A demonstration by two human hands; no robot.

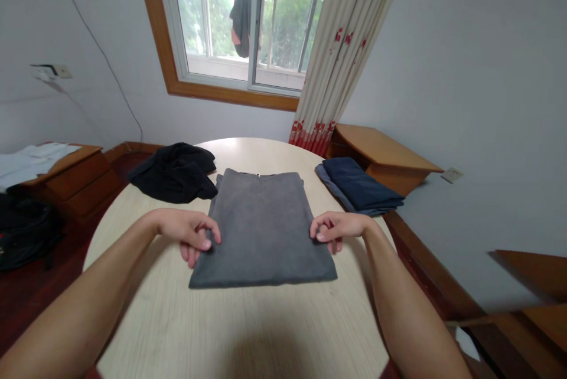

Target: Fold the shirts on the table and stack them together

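Note:
A folded grey shirt [263, 228] lies flat on the round pale table [248, 332], its straight folded edge towards me. What looks like the collar, with a small pale label, shows at the far edge. My left hand [192, 236] is at the shirt's left side, thumb and forefinger curled in a pinch at the edge. On the opposite side, my right hand [334, 229] is closed the same way at the right edge. The lower fingers of both hands are curled and partly hidden.
A crumpled black garment [177, 172] lies at the table's back left. Folded dark blue clothes [361, 184] are stacked at the right edge. Beyond stand a wooden cabinet [385, 149], a curtain [341, 42] and a window. A black bag [26, 231] rests at the far left.

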